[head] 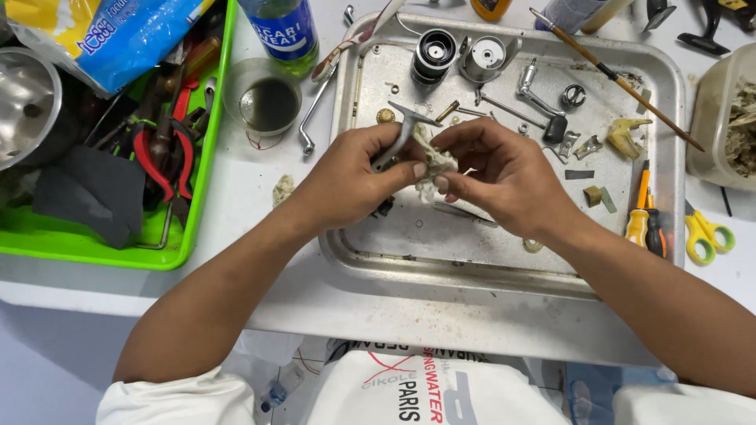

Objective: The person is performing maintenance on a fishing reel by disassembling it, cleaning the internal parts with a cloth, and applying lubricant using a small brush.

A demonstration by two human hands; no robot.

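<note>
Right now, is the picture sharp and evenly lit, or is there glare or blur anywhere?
Head view: light is soft and even, with only faint shadows under the left hand and right hand. The metal tray shows dull sheen along its rim, no harsh glare. Hands and the T-shaped metal part look sharp. Straight edges bow slightly toward the corners, as with a wide lens.

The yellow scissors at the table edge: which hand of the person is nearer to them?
Right. The right hand is over the metal tray, on the same side as the yellow scissors. The left hand is farther away, beyond the right one, holding a grey metal part.
</note>
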